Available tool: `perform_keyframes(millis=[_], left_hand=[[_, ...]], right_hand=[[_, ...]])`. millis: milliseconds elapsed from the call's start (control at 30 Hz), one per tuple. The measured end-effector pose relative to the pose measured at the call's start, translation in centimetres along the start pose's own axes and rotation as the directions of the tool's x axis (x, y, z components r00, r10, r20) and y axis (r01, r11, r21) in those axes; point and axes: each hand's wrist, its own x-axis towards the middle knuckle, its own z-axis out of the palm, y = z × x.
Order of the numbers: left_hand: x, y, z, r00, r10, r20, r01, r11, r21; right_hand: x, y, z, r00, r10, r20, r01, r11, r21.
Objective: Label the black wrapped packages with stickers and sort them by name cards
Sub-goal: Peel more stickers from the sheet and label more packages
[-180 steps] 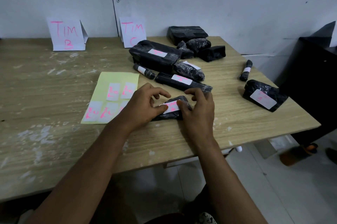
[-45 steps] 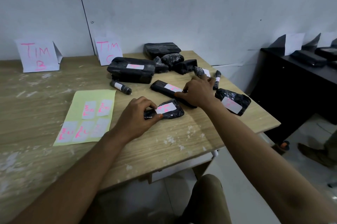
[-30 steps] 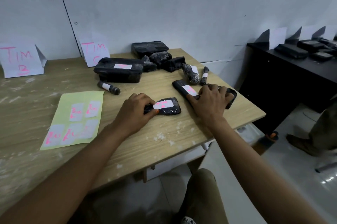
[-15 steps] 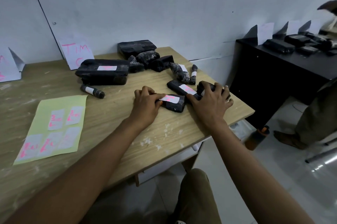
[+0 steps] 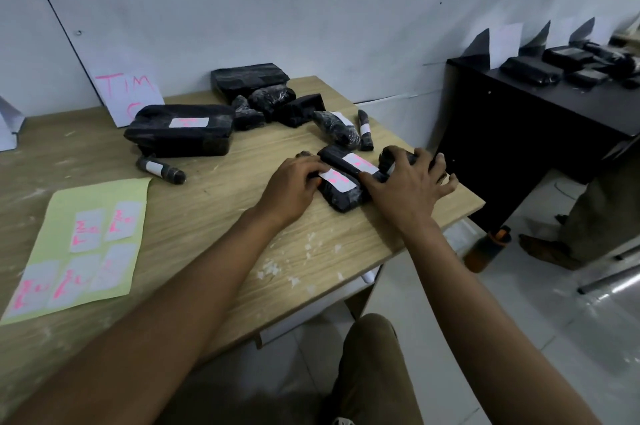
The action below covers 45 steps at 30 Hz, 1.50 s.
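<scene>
My left hand [image 5: 294,185] holds the left end of a small black package [image 5: 341,198] that bears a white sticker with pink writing. It lies against a long stickered package [image 5: 349,161]. My right hand [image 5: 408,182] is spread over a third black package [image 5: 398,158] at the table's right edge, fingers curved round it and thumb against the small one. A yellow-green sticker sheet [image 5: 86,244] with several pink-marked stickers lies at the left. The name card "TIM C" [image 5: 128,95] stands at the back by the wall.
A large stickered package [image 5: 180,128], a small roll [image 5: 161,170] and several more black packages [image 5: 256,85] lie toward the back. Another card [image 5: 7,127] shows at the left edge. A black side table [image 5: 540,113] holds packages and cards. A person's foot [image 5: 554,248] and a bottle [image 5: 488,248] are on the floor.
My left hand has slid the small stickered package right, up against the long one. My right hand went to the package at the table's edge and closed over it. The view has swung right.
</scene>
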Motion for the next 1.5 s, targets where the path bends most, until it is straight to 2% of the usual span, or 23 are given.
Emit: perform_keyframes(millis=[167, 267, 333, 700, 933, 1067, 1233, 1400, 1500], left_hand=[[-0.2, -0.1, 0.3, 1.000, 0.001, -0.026, -0.003, 0.997, -0.079], [-0.3, -0.5, 0.3, 0.989, -0.124, -0.085, 0.125, 0.992, -0.003], [-0.2, -0.6, 0.3, 0.983, -0.170, -0.072, 0.174, 0.983, 0.054], [-0.1, -0.3, 0.3, 0.991, -0.125, -0.041, 0.130, 0.983, 0.128], [-0.4, -0.6, -0.1, 0.993, -0.115, 0.013, 0.114, 0.990, 0.078], [-1.4, -1.8, -1.5, 0.993, -0.100, 0.055, 0.102, 0.994, -0.036], [-3.1, -4.1, -4.4, 0.991, -0.078, 0.108, 0.078, 0.997, 0.004], [-5.5, -3.8, -7.4, 0.977, -0.072, 0.199, 0.080, 0.996, -0.030], [-7.7, -4.3, -9.5, 0.986, -0.062, 0.157, 0.067, 0.997, -0.031]], right_hand=[[-0.1, -1.7, 0.3, 1.000, -0.024, 0.008, 0.024, 1.000, -0.009], [-0.5, -3.0, 0.4, 0.999, -0.049, 0.020, 0.049, 0.999, 0.003], [-0.8, -3.4, 0.5, 0.997, -0.061, 0.036, 0.061, 0.998, 0.004], [-1.1, -2.5, 0.8, 0.998, -0.053, 0.046, 0.054, 0.998, -0.026], [-1.1, -3.4, 0.5, 0.999, -0.038, 0.036, 0.039, 0.999, -0.012], [-1.2, -5.2, 0.5, 0.997, -0.075, 0.002, 0.075, 0.995, 0.067], [-1.4, -9.4, 1.2, 0.966, -0.240, 0.100, 0.216, 0.954, 0.209], [-3.2, -13.6, 3.1, 0.886, -0.433, 0.165, 0.313, 0.822, 0.475], [-4.4, -15.9, 3.9, 0.826, -0.516, 0.227, 0.275, 0.721, 0.636]])
